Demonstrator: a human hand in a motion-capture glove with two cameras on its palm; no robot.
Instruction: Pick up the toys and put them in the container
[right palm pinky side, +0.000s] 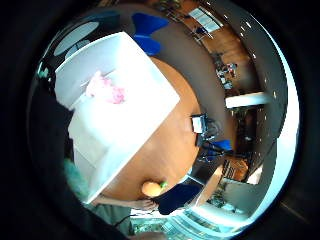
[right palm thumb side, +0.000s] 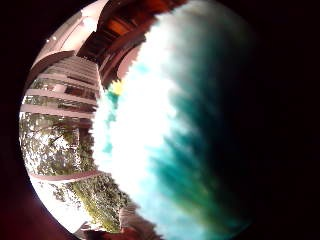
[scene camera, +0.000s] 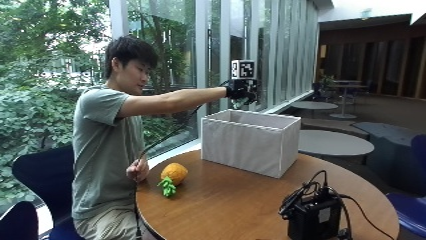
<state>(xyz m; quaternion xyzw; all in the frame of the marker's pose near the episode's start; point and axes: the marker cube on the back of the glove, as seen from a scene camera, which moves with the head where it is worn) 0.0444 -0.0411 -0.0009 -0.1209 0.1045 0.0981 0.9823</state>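
A round wooden table (scene camera: 239, 200) is seen in the outside view, with a white fabric container (scene camera: 251, 142) standing on it near the window side. The gloved right hand (scene camera: 242, 91) is held out above the container's open top, at the end of a stretched arm. A teal and white plush toy (right palm thumb side: 165, 150) is grasped in this hand; it fills most of the thumb side palm view, so it is very close to the palm. A small part of it is seen hanging under the hand in the outside view. Inside the container, a pink toy (right palm pinky side: 106, 89) is lying on the bottom. A pineapple toy (scene camera: 171, 178), orange with green leaves, is lying on the table beside the container, near the person's bare hand (scene camera: 138, 170). A black device (scene camera: 313, 215) with cables is placed at the table's near edge.
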